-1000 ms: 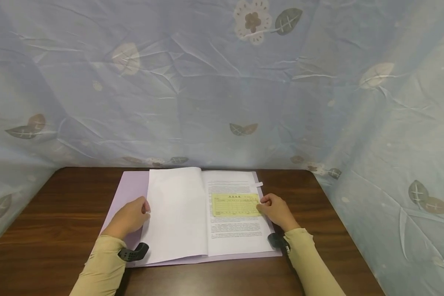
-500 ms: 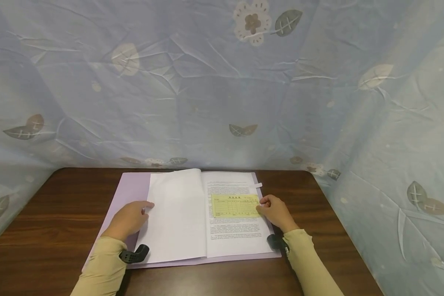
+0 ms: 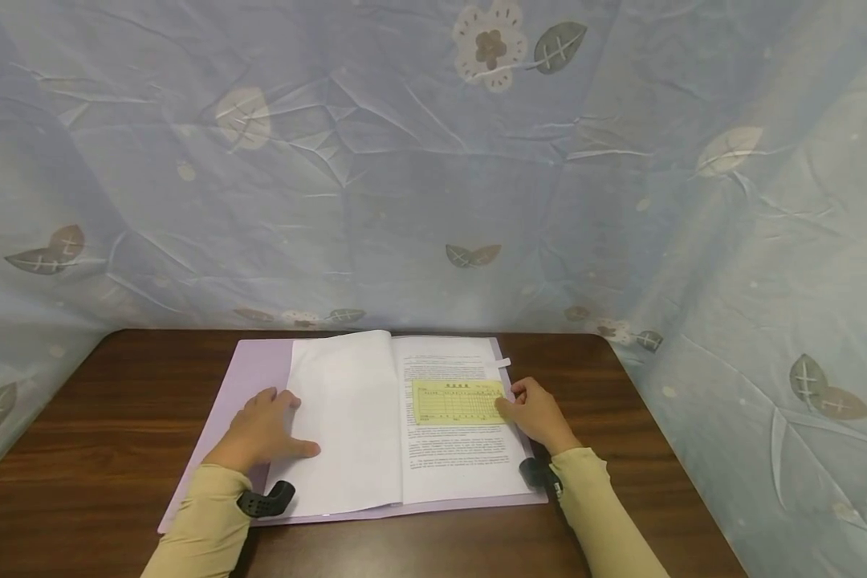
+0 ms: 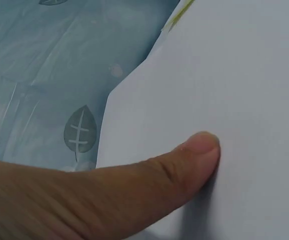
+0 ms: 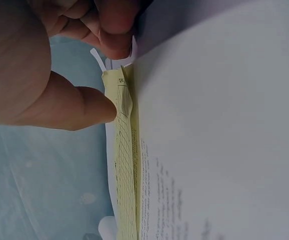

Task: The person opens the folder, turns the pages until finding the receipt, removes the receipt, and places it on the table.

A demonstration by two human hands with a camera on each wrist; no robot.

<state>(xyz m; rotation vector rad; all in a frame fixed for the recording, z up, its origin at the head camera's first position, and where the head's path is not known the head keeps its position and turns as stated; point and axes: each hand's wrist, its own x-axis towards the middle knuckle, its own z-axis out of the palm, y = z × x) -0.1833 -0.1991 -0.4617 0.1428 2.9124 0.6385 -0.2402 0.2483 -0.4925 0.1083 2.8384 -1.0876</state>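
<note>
An open pale purple folder (image 3: 258,361) lies on the table, with a white page (image 3: 347,425) on its left and a printed page (image 3: 462,474) on its right. My left hand (image 3: 263,429) lies at the left edge of the white page; its thumb extends over the paper, spread from the fingers. On the printed page sits a yellow slip form (image 3: 451,403) with a ruled grid. My right hand (image 3: 538,409) pinches its right end, thumb on the slip's face and index finger curled at the end. In the right wrist view the yellow slip (image 5: 124,135) buckles beside the thumb.
A small white tab (image 3: 502,363) sticks out from the folder's upper right edge. The dark wooden table (image 3: 585,361) extends on both sides. A pale blue patterned cloth (image 3: 405,201) hangs behind it and along the sides.
My left hand has spread its thumb to the right over the white page, and its fingers have shifted. My right thumb has slid slightly left onto the yellow slip.
</note>
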